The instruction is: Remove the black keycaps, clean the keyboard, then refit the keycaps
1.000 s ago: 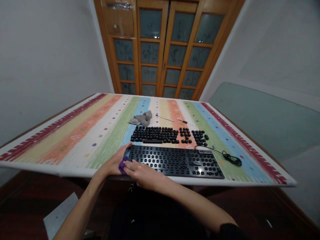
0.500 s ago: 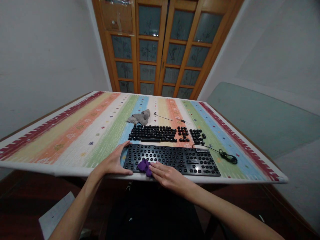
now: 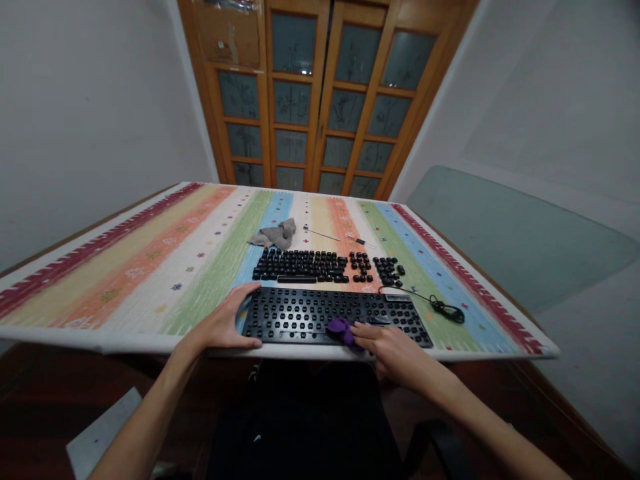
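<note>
A black keyboard base [image 3: 295, 316] with its keycaps off lies along the table's near edge. My left hand [image 3: 227, 323] grips its left end, thumb at the near corner and fingers at the far corner. My right hand [image 3: 383, 340] presses a bunched purple cloth [image 3: 343, 331] onto the near edge of the base, right of its middle. The fingers lie over the cloth's right part and hide some of it. Just beyond the base, loose black keycaps [image 3: 300, 265] are laid out in keyboard order, with a long spacebar [image 3: 297, 279] in the nearest row.
A crumpled grey cloth [image 3: 275, 235] lies behind the keycaps. Right of it are a thin rod [image 3: 323, 234] and a small black piece [image 3: 360, 241]. The coiled cable [image 3: 447, 311] rests to the right of the base. A striped tablecloth [image 3: 200, 267] covers the table.
My right hand has slid the purple cloth to the right along the near side of the base. My left hand keeps its hold on the left end.
</note>
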Action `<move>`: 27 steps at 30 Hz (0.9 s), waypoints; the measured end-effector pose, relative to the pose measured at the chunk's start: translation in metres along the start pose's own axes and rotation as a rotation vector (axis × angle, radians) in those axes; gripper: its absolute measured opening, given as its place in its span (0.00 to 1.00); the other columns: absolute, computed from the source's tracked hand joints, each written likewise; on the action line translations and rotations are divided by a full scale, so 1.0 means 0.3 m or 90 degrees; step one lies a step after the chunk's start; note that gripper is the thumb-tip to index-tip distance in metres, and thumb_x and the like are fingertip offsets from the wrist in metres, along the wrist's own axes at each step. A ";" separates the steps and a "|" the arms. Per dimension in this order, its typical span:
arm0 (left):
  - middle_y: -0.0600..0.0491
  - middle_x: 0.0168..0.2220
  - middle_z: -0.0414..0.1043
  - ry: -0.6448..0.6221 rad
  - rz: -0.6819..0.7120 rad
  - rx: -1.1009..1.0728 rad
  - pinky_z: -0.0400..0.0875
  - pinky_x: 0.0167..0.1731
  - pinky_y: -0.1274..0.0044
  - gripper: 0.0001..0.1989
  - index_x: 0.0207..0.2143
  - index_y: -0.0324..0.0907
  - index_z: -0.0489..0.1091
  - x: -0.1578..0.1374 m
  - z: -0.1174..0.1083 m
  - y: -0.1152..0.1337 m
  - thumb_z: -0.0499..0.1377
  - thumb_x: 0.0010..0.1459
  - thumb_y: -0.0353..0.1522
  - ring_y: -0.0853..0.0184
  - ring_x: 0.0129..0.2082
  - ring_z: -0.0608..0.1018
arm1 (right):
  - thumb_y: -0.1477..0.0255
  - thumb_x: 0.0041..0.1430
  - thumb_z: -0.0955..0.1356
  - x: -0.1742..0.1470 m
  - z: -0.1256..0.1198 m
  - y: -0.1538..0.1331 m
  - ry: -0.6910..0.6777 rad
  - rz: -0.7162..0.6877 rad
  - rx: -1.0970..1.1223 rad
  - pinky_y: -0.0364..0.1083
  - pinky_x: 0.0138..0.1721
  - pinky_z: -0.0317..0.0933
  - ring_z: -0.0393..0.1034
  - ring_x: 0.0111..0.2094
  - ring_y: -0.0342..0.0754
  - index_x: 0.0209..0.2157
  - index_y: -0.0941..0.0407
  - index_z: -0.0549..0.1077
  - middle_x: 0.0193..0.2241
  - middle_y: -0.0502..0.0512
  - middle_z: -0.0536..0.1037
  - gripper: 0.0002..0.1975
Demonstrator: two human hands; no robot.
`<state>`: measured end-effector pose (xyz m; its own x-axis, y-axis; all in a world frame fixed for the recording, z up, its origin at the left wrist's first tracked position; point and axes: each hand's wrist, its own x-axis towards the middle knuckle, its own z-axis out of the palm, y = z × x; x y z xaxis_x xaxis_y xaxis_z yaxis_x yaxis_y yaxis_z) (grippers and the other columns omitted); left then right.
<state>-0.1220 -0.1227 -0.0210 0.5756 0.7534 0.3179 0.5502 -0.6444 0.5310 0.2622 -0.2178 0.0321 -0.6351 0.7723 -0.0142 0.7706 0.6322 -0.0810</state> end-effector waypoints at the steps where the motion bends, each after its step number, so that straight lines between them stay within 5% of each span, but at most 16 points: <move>1: 0.39 0.66 0.52 -0.003 0.014 0.003 0.56 0.63 0.50 0.52 0.66 0.46 0.51 0.000 -0.004 0.014 0.71 0.42 0.43 0.44 0.65 0.59 | 0.89 0.44 0.62 -0.004 -0.016 0.011 0.016 0.030 -0.006 0.52 0.54 0.69 0.73 0.53 0.54 0.52 0.59 0.75 0.54 0.61 0.75 0.32; 5: 0.44 0.68 0.50 -0.016 0.058 0.026 0.53 0.63 0.48 0.30 0.57 0.47 0.67 -0.003 0.004 0.099 0.66 0.50 0.37 0.45 0.68 0.52 | 0.87 0.51 0.61 -0.005 -0.048 0.051 0.168 0.112 -0.024 0.52 0.50 0.72 0.77 0.48 0.53 0.49 0.59 0.77 0.50 0.60 0.78 0.26; 10: 0.47 0.63 0.61 0.035 0.077 0.059 0.56 0.62 0.50 0.08 0.41 0.44 0.77 0.008 0.067 0.185 0.61 0.59 0.34 0.49 0.66 0.57 | 0.84 0.55 0.60 0.046 -0.051 0.053 0.273 0.124 0.008 0.50 0.50 0.72 0.78 0.45 0.52 0.45 0.59 0.79 0.45 0.58 0.81 0.22; 27: 0.47 0.56 0.67 0.070 0.075 0.020 0.63 0.59 0.53 0.06 0.34 0.43 0.75 0.021 0.114 0.204 0.58 0.61 0.28 0.54 0.61 0.63 | 0.82 0.55 0.61 0.253 -0.101 -0.003 0.332 0.121 0.080 0.50 0.51 0.69 0.78 0.44 0.52 0.42 0.57 0.80 0.43 0.56 0.82 0.19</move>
<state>-0.0640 -0.1619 -0.0135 0.5686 0.6808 0.4618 0.5017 -0.7319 0.4611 0.2150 -0.1578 0.0612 -0.3503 0.8209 0.4511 0.8366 0.4908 -0.2435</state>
